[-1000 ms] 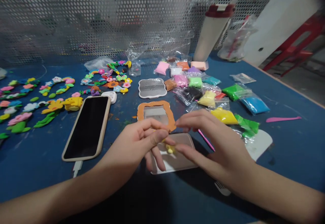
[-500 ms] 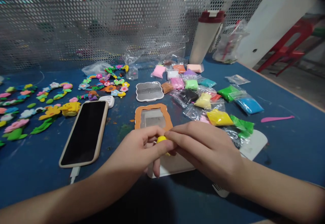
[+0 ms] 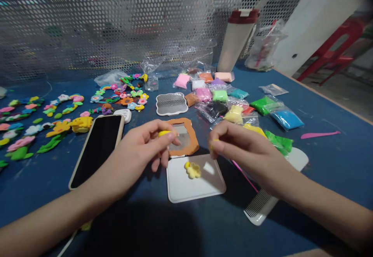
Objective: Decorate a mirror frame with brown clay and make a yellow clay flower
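Note:
My left hand [image 3: 145, 144] pinches a lump of bright yellow modelling clay [image 3: 164, 133] between thumb and fingers, at the left side of an orange-rimmed mirror [image 3: 190, 140]. To the right, my right hand [image 3: 239, 148] is closed with a small bit of yellow clay [image 3: 215, 143] at its fingertips. Between and below the hands lies a white rectangular tray [image 3: 180, 191]. On it rests a pale yellow clay flower [image 3: 194, 170] with a small bright yellow piece [image 3: 187, 165] at its upper left.
A phone [image 3: 97, 144] lies at left, beside colourful clay flowers [image 3: 60, 128]. Several clay packets [image 3: 220, 95] spread behind my right hand, near a small white-framed mirror [image 3: 171, 104], a tumbler [image 3: 237, 41] and a pink tool [image 3: 320, 135]. A white comb [image 3: 264, 206] sits under my right wrist.
My hands were together over the tray, working the yellow clay. They have moved apart, left and right, each with yellow clay, and the tray with the flower is uncovered.

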Demonstrator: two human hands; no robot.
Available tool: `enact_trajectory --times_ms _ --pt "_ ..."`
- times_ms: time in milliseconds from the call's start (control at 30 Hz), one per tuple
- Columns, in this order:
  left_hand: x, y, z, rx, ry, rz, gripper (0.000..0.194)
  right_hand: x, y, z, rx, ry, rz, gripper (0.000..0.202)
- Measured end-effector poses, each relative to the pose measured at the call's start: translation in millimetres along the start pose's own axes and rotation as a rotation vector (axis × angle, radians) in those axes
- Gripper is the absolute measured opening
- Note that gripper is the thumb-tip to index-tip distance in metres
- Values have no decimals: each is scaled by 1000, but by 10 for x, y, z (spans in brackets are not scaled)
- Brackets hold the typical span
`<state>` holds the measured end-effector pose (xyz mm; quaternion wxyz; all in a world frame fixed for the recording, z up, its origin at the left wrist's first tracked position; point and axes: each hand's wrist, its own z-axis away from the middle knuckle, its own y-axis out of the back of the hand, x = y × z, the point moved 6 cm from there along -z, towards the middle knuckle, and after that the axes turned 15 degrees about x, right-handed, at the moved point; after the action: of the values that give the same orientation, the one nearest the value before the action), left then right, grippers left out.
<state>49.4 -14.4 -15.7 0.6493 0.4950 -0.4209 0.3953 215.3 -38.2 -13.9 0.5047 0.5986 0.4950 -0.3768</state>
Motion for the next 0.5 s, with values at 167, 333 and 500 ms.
enact_trajectory --times_ms 167,333,500 --pt "-93 -61 -2 -64 23 16 25 373 42 -104 52 -428 -535 12" --pt "-124 -154 47 -115 64 8 35 438 35 -108 65 -458 -588 9" --pt "-159 -171 51 -127 80 43 25 321 11 -48 44 -367 -458 10"
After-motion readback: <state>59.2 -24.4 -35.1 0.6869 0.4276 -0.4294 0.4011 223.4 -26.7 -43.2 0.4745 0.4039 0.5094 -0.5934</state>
